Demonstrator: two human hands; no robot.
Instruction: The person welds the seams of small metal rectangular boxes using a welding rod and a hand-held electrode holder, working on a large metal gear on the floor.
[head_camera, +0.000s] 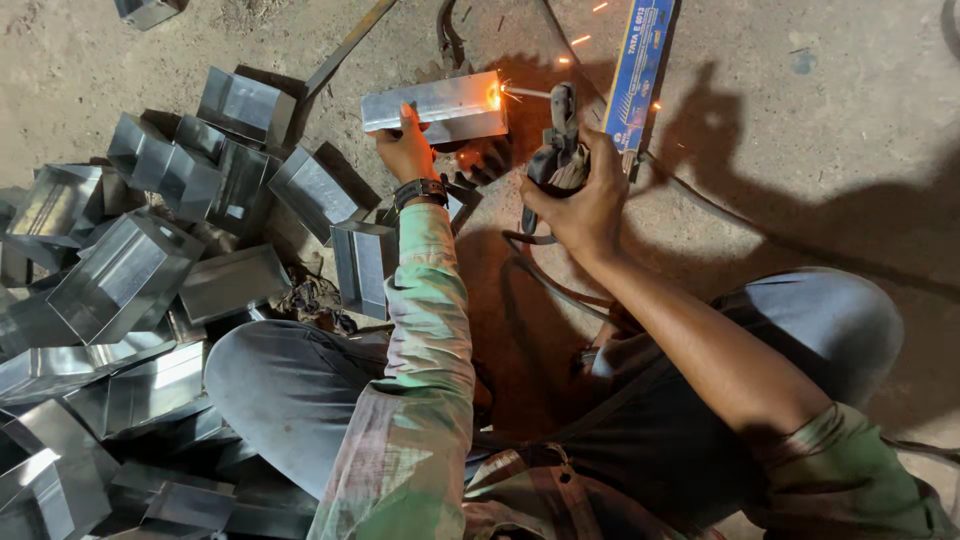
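Note:
My left hand (405, 150) presses down on a folded sheet-metal box piece (440, 105) lying on the sandy floor. My right hand (585, 200) grips a welding electrode holder (558, 150), whose rod (525, 93) touches the right end of the box piece. A bright orange glow and sparks (494, 95) show at that contact point. A black band sits on my left wrist. A dark cable (545, 270) runs from the holder back toward my knees.
Several shiny folded metal box pieces (130, 270) are heaped on the left. A long blue packet of welding rods (637, 65) lies beyond my right hand. A flat metal strip (345, 45) lies at the top. My bent knees fill the lower frame.

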